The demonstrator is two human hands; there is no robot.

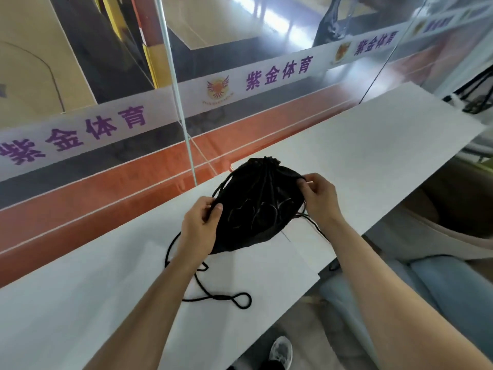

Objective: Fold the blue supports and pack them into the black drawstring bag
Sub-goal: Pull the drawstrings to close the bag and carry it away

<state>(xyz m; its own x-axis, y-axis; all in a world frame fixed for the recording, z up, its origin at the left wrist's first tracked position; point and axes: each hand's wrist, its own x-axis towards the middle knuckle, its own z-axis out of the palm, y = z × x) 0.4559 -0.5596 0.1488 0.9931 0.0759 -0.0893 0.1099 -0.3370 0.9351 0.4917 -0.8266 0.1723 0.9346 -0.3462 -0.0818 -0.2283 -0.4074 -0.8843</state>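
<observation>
The black drawstring bag (256,206) lies on the white table (360,156), bulging, with its mouth cinched at the far end. My left hand (198,225) pinches the bag's left edge and a cord. My right hand (318,194) grips the bag's right edge. Black drawstring cord (218,296) trails in loops over the table toward me. No blue supports are visible; the bag hides whatever is inside.
A glass wall with a white banner of purple characters (277,72) runs right behind the table. The table's near edge drops to the floor, where a grey shoe (280,352) shows. More black cords (477,97) hang at the far right.
</observation>
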